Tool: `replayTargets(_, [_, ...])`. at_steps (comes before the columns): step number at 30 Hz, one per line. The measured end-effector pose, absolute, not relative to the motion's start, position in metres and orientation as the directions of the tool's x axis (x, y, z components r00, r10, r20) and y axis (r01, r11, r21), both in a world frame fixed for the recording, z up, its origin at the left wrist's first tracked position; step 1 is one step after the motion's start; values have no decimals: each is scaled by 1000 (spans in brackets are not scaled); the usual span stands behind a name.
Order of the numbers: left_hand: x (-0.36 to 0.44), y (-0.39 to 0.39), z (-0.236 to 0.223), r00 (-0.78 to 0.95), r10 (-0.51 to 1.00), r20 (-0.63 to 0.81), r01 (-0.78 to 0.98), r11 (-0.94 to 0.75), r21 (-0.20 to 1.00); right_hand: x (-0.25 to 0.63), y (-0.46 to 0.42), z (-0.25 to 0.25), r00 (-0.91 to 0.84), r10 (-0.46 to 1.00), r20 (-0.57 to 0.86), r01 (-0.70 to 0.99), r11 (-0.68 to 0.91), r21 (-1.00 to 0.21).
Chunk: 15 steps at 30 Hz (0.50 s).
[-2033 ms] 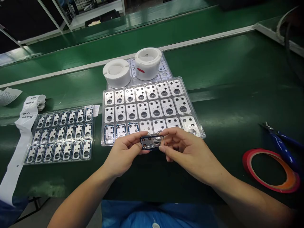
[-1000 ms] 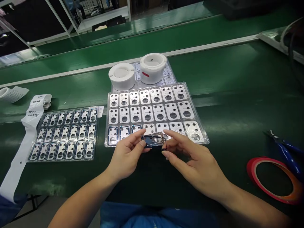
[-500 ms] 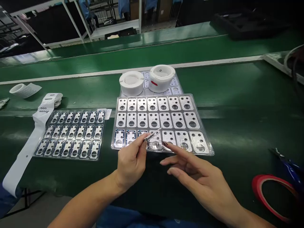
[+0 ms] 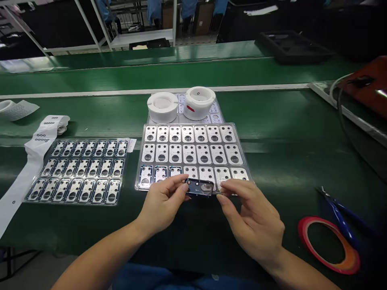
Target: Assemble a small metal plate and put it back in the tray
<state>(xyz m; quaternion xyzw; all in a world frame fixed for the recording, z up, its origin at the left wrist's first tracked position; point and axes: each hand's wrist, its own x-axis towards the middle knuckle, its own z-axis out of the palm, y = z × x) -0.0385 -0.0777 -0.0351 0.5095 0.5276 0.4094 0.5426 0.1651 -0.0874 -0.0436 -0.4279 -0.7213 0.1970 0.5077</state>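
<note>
My left hand (image 4: 161, 205) pinches one end of a small dark-faced rectangular panel (image 4: 198, 188) with round holes and a large clear round window. The panel is tilted above the near edge of a clear plastic tray (image 4: 137, 186) of similar silvery panels. My right hand (image 4: 254, 215) is beside the panel's other end. Its thumb and index finger are drawn together, and whatever lies between them is too small to make out. In the tray's front row, the leftmost panels show blue edges.
A second panel tray (image 4: 72, 203) lies left, beside an unrolled white label strip (image 4: 22, 177). Two white label rolls, one plain (image 4: 163, 114) and one red-marked (image 4: 199, 112), stand behind. Red tape (image 4: 305, 237) and blue-handled cutters (image 4: 340, 217) lie right. A cable (image 4: 343, 121) hangs at far right.
The panel has turned from nearly edge-on to showing its dark face. My right hand has closed from outstretched fingers to a pinch near the panel's right end. The view has shifted slightly.
</note>
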Motion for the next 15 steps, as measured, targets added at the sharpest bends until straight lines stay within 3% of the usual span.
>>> replayTargets(3, [-38, -78, -33, 165, 953, -256, 58, 249, 967, 162, -84, -42, -191, 777, 600, 474, 608, -637])
replayTargets(7, [-37, -80, -35, 192, 938, -287, 39, 285, 958, 157, -83, -42, -231, 774, 589, 507, 613, -606])
replayTargets(15, [-39, -83, -38, 175, 979, -107, 314, 47, 948, 157, -84, -46, -246, 779, 576, 530, 606, -593])
